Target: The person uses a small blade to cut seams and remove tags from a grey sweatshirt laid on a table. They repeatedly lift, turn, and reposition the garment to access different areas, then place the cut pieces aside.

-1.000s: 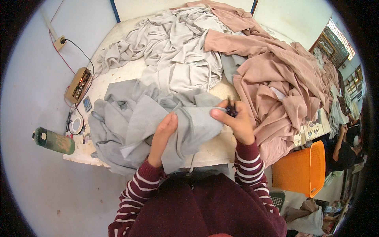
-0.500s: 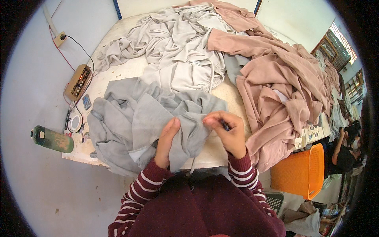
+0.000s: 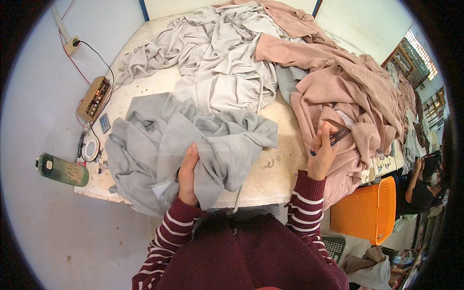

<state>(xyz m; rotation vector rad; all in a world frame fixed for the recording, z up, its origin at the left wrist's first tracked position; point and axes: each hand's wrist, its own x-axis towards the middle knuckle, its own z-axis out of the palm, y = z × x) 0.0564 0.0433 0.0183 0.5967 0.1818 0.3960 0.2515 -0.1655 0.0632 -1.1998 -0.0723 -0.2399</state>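
Observation:
My left hand (image 3: pixel 188 178) grips a blue-grey garment (image 3: pixel 145 140) near the table's front edge, its thumb on top and its fingers hidden in the folds. The garment lies crumpled, with a thin cord hanging over the edge. Off to the right, my right hand (image 3: pixel 321 157) is closed around small thread snips (image 3: pixel 341 135) with dark blades and a bit of blue showing. The hand and snips are over a heap of dusty-pink garments (image 3: pixel 357 92).
Pale grey garments (image 3: pixel 217 58) cover the back of the cream table (image 3: pixel 263 176). At the left are a brown electrical box (image 3: pixel 94 99) with wires, a remote (image 3: pixel 105 123) and a green bottle (image 3: pixel 63 170). An orange basket (image 3: pixel 362 212) stands right, near another person (image 3: pixel 423 191).
My right hand has moved right, away from the blue-grey garment to over the pink heap, and the snips' blades now show. My left hand has shifted slightly left with the cloth.

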